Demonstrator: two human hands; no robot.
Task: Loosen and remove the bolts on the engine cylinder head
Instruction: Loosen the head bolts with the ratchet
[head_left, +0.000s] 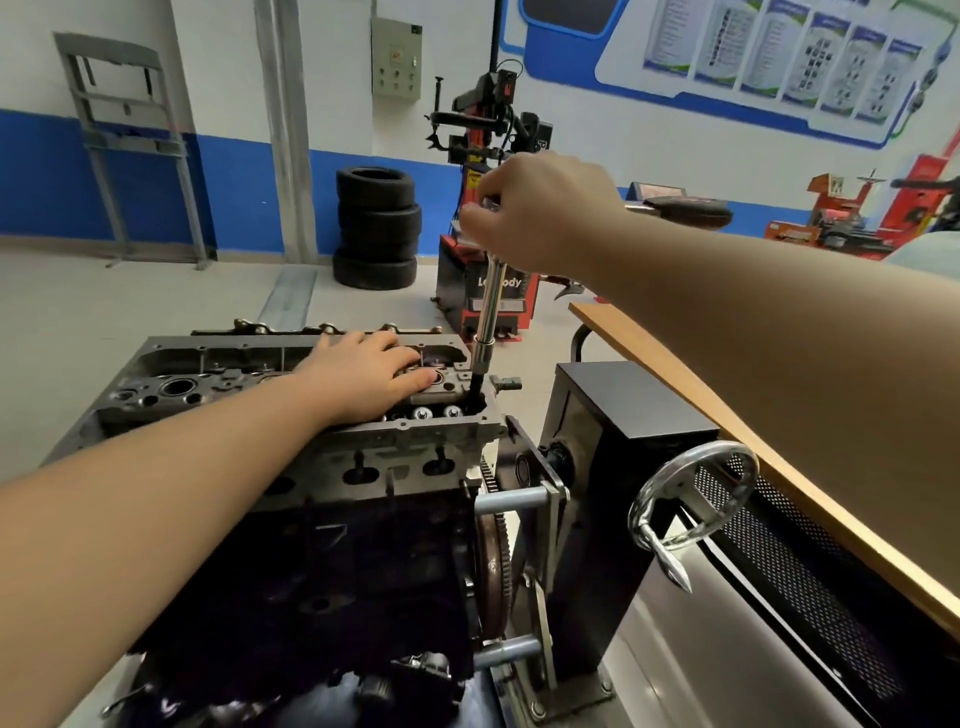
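At the left of the frame, a grey metal frame (130, 145) is seen leaning against the blue-and-white wall, with a stack of tyres (376, 228) standing on the floor further right. In the centre, the engine cylinder head (291, 395) is mounted on top of a dark engine block (311, 571). The left hand (363, 376) is laid flat on the upper face of the head, palm down, its fingers (410, 364) spread and holding nothing. Just to the right of those fingers, a long chrome socket extension (488, 306) is stood nearly upright, its black lower end sunk into a bolt recess at the head's right edge; the bolt itself is hidden. The top of the tool is gripped by the right hand (540, 213), fingers curled closed around the handle, well above the head. A red tyre changer (488, 208) is seen behind it. At lower right, a chrome handwheel (691, 499) is fixed to the black stand housing (623, 415), beside a wooden worktop (675, 364) edge.
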